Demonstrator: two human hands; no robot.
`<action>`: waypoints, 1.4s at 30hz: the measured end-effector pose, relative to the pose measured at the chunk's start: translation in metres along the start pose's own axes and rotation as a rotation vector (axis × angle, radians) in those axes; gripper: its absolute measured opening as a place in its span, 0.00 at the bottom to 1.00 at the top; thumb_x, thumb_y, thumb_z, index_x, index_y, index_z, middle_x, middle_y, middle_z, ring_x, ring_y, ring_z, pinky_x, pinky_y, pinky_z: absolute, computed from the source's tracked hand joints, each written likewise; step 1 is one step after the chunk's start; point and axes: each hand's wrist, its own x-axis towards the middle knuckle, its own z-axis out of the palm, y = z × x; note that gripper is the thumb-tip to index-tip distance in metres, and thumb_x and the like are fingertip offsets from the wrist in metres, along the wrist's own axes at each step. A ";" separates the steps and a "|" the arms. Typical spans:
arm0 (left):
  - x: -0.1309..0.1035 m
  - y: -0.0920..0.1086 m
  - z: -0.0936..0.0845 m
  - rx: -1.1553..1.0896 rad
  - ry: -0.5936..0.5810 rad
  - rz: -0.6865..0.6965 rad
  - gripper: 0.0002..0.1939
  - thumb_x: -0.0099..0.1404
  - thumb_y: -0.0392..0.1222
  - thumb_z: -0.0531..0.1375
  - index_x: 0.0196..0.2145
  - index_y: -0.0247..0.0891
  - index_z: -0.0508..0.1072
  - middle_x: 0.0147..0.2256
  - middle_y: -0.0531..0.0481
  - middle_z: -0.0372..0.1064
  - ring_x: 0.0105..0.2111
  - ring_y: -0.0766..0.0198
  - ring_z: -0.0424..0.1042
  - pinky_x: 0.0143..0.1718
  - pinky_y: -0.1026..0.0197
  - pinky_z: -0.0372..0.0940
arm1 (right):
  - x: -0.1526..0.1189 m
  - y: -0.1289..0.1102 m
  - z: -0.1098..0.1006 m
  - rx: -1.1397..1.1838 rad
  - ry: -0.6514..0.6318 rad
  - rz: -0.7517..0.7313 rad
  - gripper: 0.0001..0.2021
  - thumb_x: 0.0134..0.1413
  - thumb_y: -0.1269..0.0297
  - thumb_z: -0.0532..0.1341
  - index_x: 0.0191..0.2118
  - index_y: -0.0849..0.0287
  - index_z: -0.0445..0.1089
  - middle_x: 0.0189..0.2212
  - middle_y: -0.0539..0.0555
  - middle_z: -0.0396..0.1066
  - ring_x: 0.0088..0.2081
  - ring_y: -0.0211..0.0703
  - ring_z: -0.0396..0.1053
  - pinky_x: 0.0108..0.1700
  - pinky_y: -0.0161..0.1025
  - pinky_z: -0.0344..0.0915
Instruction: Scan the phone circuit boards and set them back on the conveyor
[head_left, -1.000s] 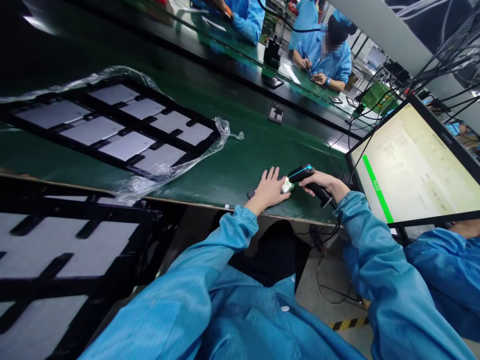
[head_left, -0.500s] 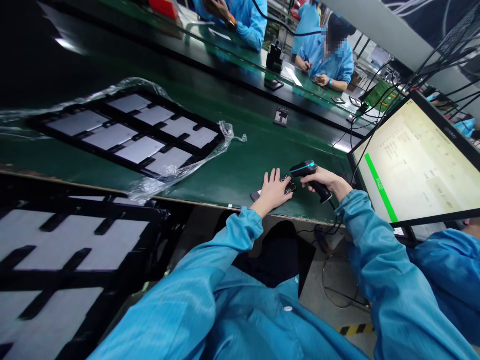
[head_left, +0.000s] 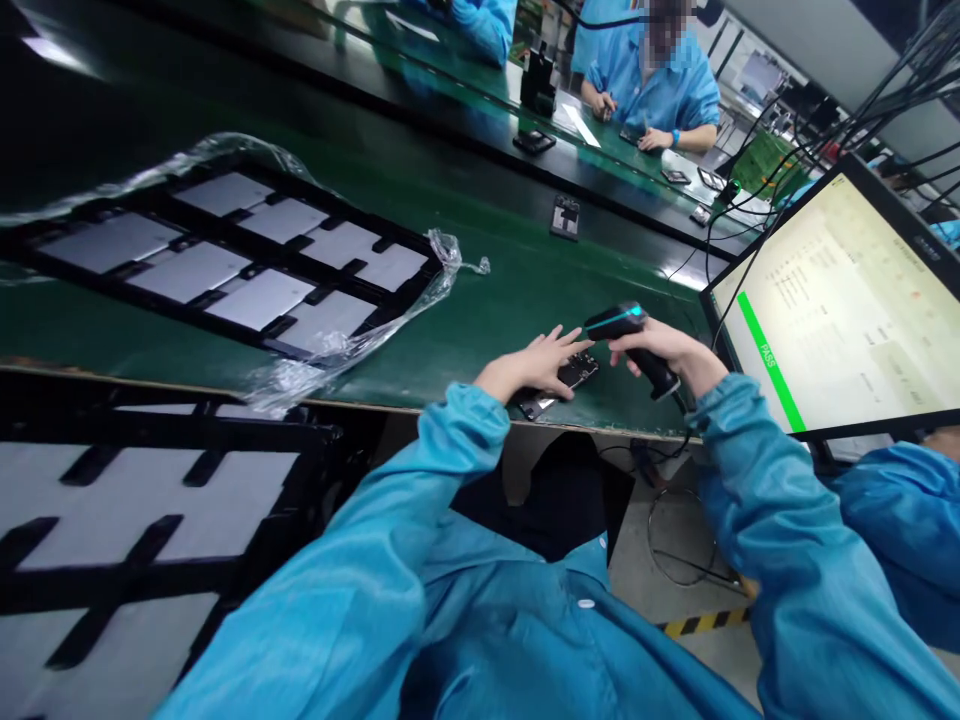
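Note:
My right hand point(head_left: 660, 350) is wrapped round a black barcode scanner point(head_left: 619, 322) with a lit blue strip, held just above the green bench top and pointing left. Under my left hand point(head_left: 541, 362), an opened phone point(head_left: 574, 375) with bare dark circuitry lies near the bench's front edge. The fingers of that hand are spread over the phone's upper-left side, and part of the phone is hidden beneath them. The scanner's head is close to my left fingertips.
A monitor point(head_left: 847, 310) with a green PASS bar stands at right. A black tray point(head_left: 300, 250) of flat grey pieces in clear wrap lies left; another tray point(head_left: 255, 560) is lower left. One phone unit point(head_left: 565, 217) rests farther back. A co-worker point(head_left: 652, 90) sits opposite.
My left hand has shifted left and turned, uncovering more of the phone, which now lies at a steeper slant. The scanner stays in my right hand, slightly higher and farther right.

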 end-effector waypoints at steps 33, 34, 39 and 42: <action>0.132 0.023 -0.002 0.228 0.229 -0.081 0.14 0.74 0.41 0.43 0.51 0.32 0.61 0.34 0.40 0.75 0.37 0.54 0.78 0.36 0.56 0.68 | 0.051 0.142 -0.060 0.766 0.125 -0.049 0.12 0.45 0.64 0.72 0.38 0.60 0.78 0.45 0.62 0.78 0.51 0.57 0.74 0.57 0.44 0.71; 0.135 0.026 -0.002 0.193 0.229 -0.115 0.14 0.74 0.42 0.44 0.50 0.32 0.61 0.35 0.39 0.75 0.38 0.53 0.78 0.37 0.56 0.68 | 0.049 0.141 -0.059 0.745 0.107 -0.054 0.12 0.46 0.64 0.71 0.38 0.61 0.78 0.46 0.64 0.77 0.53 0.57 0.73 0.59 0.44 0.69; 0.139 0.028 -0.019 0.117 0.255 -0.243 0.18 0.74 0.48 0.43 0.49 0.32 0.62 0.36 0.35 0.74 0.38 0.50 0.77 0.37 0.55 0.68 | 0.057 0.116 -0.052 0.609 0.058 -0.165 0.18 0.45 0.67 0.71 0.45 0.64 0.77 0.48 0.64 0.77 0.54 0.57 0.72 0.62 0.46 0.64; 0.075 -0.017 -0.065 0.122 0.381 -0.401 0.20 0.74 0.51 0.43 0.51 0.36 0.63 0.37 0.39 0.74 0.38 0.52 0.76 0.39 0.55 0.67 | 0.084 0.099 -0.051 0.682 0.081 -0.264 0.17 0.46 0.67 0.70 0.44 0.61 0.77 0.50 0.62 0.75 0.57 0.56 0.69 0.65 0.45 0.60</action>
